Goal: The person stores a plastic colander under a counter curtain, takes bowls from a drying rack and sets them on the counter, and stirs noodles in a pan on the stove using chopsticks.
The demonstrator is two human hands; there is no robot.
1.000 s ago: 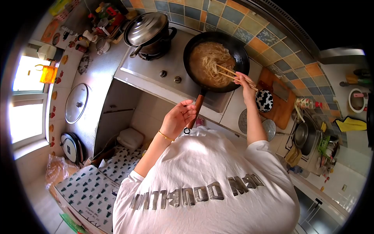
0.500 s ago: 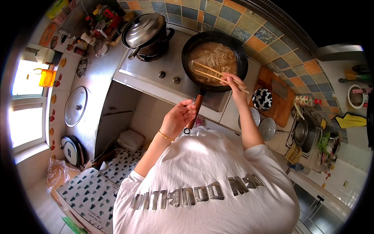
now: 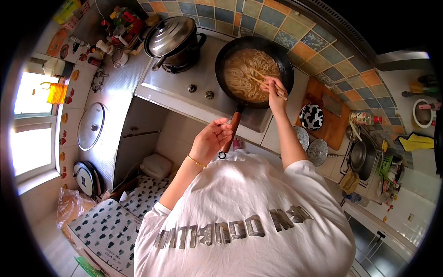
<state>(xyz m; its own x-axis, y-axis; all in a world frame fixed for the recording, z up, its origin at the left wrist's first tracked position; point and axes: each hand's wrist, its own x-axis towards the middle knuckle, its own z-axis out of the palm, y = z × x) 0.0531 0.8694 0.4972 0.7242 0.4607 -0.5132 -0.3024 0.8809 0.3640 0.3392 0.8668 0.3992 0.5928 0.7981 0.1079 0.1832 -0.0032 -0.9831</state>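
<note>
A dark wok (image 3: 287, 69) on the stove's right burner holds noodles (image 3: 244, 69) in brown broth. My right hand (image 3: 275, 92) is closed around wooden chopsticks (image 3: 255, 77), whose tips dip into the noodles. Beside the wok's wooden handle (image 3: 234, 124) is my left hand (image 3: 212, 137), palm turned up and fingers loosely curled and apart. Its fingertips overlap the handle in this view; whether they touch it I cannot tell. A gold bracelet circles the left wrist.
A lidded pot (image 3: 171, 41) sits on the left burner. To the right are a cow-patterned round item (image 3: 311, 116), a wooden cutting board (image 3: 330, 129), mesh strainers (image 3: 317, 152) and a sink with a pan (image 3: 357, 156). A glass lid (image 3: 92, 125) lies left.
My right hand and the chopsticks have shifted left and up, and the chopsticks now point more steeply into the noodles. The noodles have been moved about. My left hand stays put.
</note>
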